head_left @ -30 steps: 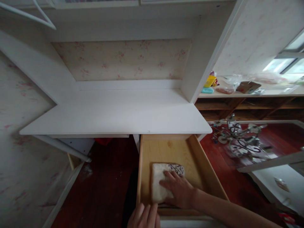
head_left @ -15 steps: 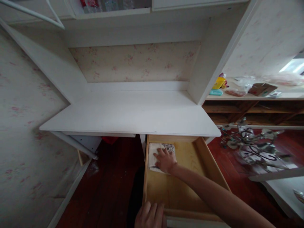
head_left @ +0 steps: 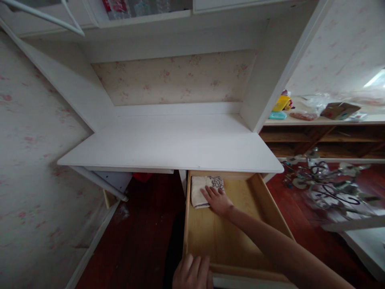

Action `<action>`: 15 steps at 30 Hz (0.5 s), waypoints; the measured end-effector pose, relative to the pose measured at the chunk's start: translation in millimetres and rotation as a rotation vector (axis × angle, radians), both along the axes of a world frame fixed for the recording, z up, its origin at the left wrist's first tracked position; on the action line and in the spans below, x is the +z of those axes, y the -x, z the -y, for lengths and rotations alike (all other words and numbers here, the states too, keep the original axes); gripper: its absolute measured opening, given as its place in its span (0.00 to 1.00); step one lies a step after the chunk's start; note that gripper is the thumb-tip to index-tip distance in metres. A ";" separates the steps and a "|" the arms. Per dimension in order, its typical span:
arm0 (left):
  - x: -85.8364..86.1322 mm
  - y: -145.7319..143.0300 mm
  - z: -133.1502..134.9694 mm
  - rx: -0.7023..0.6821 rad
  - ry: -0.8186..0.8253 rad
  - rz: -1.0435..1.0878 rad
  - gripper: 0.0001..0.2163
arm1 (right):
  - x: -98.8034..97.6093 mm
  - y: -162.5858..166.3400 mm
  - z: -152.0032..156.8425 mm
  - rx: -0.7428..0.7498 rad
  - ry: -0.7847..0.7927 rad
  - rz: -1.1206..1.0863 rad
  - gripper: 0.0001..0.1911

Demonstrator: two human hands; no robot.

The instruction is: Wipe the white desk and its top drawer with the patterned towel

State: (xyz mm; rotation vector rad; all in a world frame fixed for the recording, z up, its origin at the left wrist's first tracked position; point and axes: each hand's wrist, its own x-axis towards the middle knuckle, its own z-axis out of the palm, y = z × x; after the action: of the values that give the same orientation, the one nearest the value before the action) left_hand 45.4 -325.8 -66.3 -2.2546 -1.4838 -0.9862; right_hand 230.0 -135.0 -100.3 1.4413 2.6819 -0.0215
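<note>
A folded cream cloth [head_left: 199,192] with a dark pattern on one corner lies at the back left of the pulled-out wooden drawer [head_left: 228,241]. My right hand [head_left: 219,200] rests flat on it, fingers stretched out and slightly spread, pressing on its right part. At the bottom of the view, my left hand [head_left: 192,273] has its fingers curled over the drawer's front edge near the left corner; its thumb is hidden.
Above the drawer is a white desk [head_left: 168,140] with a raised hutch. A chandelier [head_left: 325,180] lies on the red floor at the right. Behind it, a low wooden shelf [head_left: 288,138] bears bags and a cardboard box [head_left: 339,110]. Floral-papered wall [head_left: 30,160] stands left.
My right hand and the cloth under it have slid a little toward the back of the drawer. My left hand keeps its place on the front edge. The view has shifted slightly.
</note>
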 end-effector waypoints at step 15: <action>5.4 -2.1 0.7 -0.012 0.004 0.021 0.10 | 74.1 -4.7 -11.8 0.535 0.026 -0.214 0.22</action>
State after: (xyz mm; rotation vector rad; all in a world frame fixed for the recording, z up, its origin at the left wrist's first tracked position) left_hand 47.5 -326.5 -60.9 -2.2652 -1.4841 -1.0147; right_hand 234.7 -123.2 -26.1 0.7084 3.1342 -0.1781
